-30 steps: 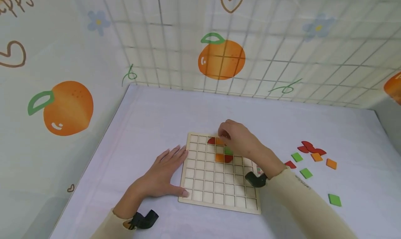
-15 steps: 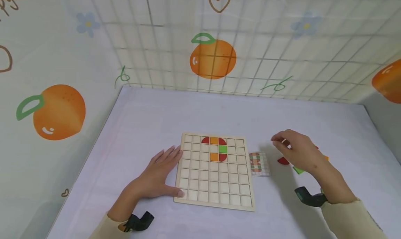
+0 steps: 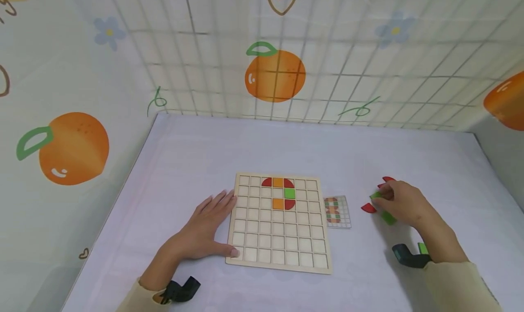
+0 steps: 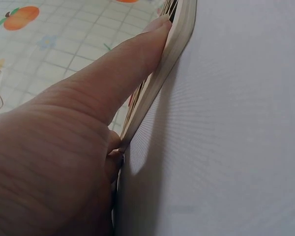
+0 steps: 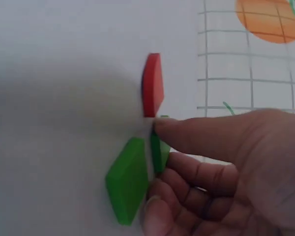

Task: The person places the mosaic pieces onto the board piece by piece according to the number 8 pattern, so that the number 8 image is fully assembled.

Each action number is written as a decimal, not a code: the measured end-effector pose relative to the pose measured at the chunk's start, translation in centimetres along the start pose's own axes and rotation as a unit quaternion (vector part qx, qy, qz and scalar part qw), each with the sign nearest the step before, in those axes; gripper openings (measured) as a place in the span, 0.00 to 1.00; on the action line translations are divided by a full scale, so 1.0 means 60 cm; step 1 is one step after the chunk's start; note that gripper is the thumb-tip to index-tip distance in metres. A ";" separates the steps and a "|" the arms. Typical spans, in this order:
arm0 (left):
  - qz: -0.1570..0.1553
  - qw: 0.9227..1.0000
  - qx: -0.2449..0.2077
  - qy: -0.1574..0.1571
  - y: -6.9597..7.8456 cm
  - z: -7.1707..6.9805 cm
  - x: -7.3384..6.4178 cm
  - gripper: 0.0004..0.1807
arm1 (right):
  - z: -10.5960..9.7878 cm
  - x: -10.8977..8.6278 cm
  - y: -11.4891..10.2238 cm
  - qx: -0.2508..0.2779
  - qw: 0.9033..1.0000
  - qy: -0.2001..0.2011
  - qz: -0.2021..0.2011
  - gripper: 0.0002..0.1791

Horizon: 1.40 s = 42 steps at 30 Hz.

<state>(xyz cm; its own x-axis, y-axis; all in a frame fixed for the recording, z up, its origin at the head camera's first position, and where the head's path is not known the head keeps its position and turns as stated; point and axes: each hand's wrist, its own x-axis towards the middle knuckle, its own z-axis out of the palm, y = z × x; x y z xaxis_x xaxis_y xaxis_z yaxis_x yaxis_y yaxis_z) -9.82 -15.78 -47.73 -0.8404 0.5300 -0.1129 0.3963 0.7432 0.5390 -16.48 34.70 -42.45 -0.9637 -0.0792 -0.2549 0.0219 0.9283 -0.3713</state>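
Note:
A wooden grid board [image 3: 262, 234] lies on the table in the head view. Two orange squares, one green square [image 3: 289, 193] and three red quarter-round tiles sit in its upper cells. My left hand [image 3: 200, 232] rests along the board's left edge, fingers straight, thumb on the near corner. To the right of the board, my right hand [image 3: 403, 203] pinches a green square tile [image 5: 161, 147] between thumb and fingers, low over the table. Beside it lie a red quarter-round tile [image 5: 153, 86] and another green square tile [image 5: 128, 182].
A pattern card [image 3: 337, 212] with a printed grid lies against the board's right side. More red tiles [image 3: 388, 179] show beyond the right hand, and one green tile [image 3: 422, 248] lies by its wrist. A printed cloth wall [image 3: 196, 75] stands behind the table.
My right hand has left the board's upper cells, where a red quarter-round tile now shows, and moved right to the loose tiles, taking a green one. The left hand stays on the board.

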 end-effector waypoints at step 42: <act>0.012 1.000 -0.003 0.001 -0.001 -0.002 0.000 0.69 | 0.005 -0.027 -0.063 0.035 0.990 0.112 -0.078 0.09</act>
<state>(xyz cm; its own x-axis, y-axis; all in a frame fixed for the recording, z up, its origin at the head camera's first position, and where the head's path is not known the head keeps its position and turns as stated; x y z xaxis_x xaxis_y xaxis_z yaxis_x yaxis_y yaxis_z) -9.88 -15.88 -47.69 -0.8309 0.5476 -0.0988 0.4146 0.7278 0.5463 -14.93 31.22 -40.88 -0.9915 -0.1291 0.0127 -0.1208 0.8829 -0.4538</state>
